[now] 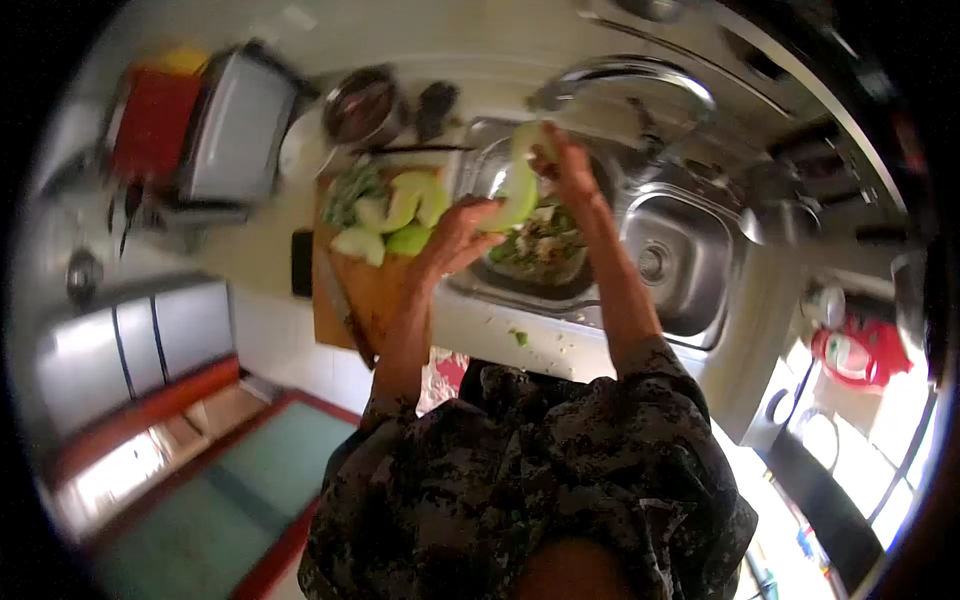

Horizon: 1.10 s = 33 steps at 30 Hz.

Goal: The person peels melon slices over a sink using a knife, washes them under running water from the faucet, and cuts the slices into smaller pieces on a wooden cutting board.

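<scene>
Over the shiny steel sink basin (pixel 480 132), the curved, pale-green, melon-like wedge (pixel 521 190) is best steadied by the left hand (pixel 460 236), closed on its lower end, while the right hand (pixel 570 172), its hold unclear, is moved gently.

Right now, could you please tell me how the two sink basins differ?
The left basin holds green and pale scraps, whereas the right basin shows its drain. The left basin has the left hand and right hand above it; the right basin has neither. Both are shiny metal.
</scene>
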Tool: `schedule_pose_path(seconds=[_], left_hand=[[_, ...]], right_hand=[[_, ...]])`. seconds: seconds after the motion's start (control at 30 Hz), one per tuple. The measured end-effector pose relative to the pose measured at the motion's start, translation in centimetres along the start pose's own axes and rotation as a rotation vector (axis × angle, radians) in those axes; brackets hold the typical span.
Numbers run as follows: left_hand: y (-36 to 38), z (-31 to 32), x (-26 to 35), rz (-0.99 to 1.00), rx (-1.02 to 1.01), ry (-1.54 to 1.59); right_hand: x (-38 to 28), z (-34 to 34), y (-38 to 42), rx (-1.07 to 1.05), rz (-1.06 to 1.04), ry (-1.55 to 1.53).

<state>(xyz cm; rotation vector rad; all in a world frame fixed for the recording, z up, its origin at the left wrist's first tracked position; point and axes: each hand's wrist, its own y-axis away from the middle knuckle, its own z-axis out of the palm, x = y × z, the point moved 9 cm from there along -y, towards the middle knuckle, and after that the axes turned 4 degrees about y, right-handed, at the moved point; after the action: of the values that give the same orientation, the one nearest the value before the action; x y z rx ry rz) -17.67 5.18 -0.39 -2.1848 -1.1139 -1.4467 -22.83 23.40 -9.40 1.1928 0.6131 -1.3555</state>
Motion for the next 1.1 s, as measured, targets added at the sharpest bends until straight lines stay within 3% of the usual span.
schedule_pose_path(seconds=[0.03,0.13,0.2,0.23,0.33,0.37,0.47,0.53,0.63,0.7,0.77,0.8,0.83,0.87,0.9,0.93,1.0,1.07,1.1], left_hand=[[1.8,0.6,-3.1,0.016,0.06,-0.048],[9.9,0.5,-6.3,-0.141,0.196,0.039],[16.2,-2.1,-6.5,-0.165,0.522,-0.09],[18.2,-2.0,-7.4,-0.177,0.53,-0.08],[23.5,-3.4,-11.5,-0.339,0.854,-0.309],[24.3,-3.4,-12.6,-0.35,0.853,-0.303],[23.3,-5.8,-13.5,-0.622,0.671,-0.47],[20.0,-8.6,-13.9,-0.568,0.661,-0.455],[15.7,-11.0,-15.0,-0.533,0.631,-0.437],[13.1,-11.2,-15.6,-0.531,0.611,-0.425],[12.8,-11.2,-17.2,-0.821,0.526,-0.746],[12.6,-11.2,-15.9,-0.857,0.479,-0.727],[13.2,-10.5,-16.6,-0.834,0.465,-0.73],[13.8,-10.7,-16.9,-0.648,0.602,-0.728],[14.3,-11.3,-16.2,-0.585,0.689,-0.648],[14.9,-11.9,-15.4,-0.515,0.77,-0.57],[18.1,-12.9,-19.1,-0.669,0.841,-0.032],[19.9,-11.9,-21.1,-0.736,0.85,0.352],[19.6,-11.8,-18.0,-0.588,0.907,0.535]], right_hand=[[-0.7,0.7,1.0,-0.006,0.102,-0.004],[1.4,0.1,3.9,-0.149,0.067,-0.007],[2.8,0.8,7.3,-0.157,0.091,-0.031],[3.0,1.7,8.2,-0.18,0.101,-0.006],[3.2,4.4,7.9,-0.151,0.109,0.097],[3.8,4.9,7.3,-0.152,0.119,0.102],[4.2,4.7,1.8,-0.086,0.06,0.075],[3.8,4.0,-0.8,-0.109,0.007,-0.067],[1.8,4.3,-0.7,-0.147,0.006,-0.04],[0.6,3.8,0.7,-0.11,-0.213,0.152],[0.5,4.0,2.2,-0.127,-0.235,0.404],[-0.2,4.0,2.5,-0.105,-0.207,0.551],[-0.1,3.9,2.3,-0.2,-0.171,0.448],[-0.8,3.4,2.0,-0.149,-0.278,0.303],[-1.8,3.7,1.8,-0.099,-0.391,0.158],[-1.2,3.4,0.4,-0.12,-0.286,0.188],[-0.7,2.8,-0.7,-0.126,-0.188,0.202],[-3.5,3.7,0.0,-0.13,-0.48,0.394],[-4.6,4.0,0.8,-0.122,-0.579,0.453]])
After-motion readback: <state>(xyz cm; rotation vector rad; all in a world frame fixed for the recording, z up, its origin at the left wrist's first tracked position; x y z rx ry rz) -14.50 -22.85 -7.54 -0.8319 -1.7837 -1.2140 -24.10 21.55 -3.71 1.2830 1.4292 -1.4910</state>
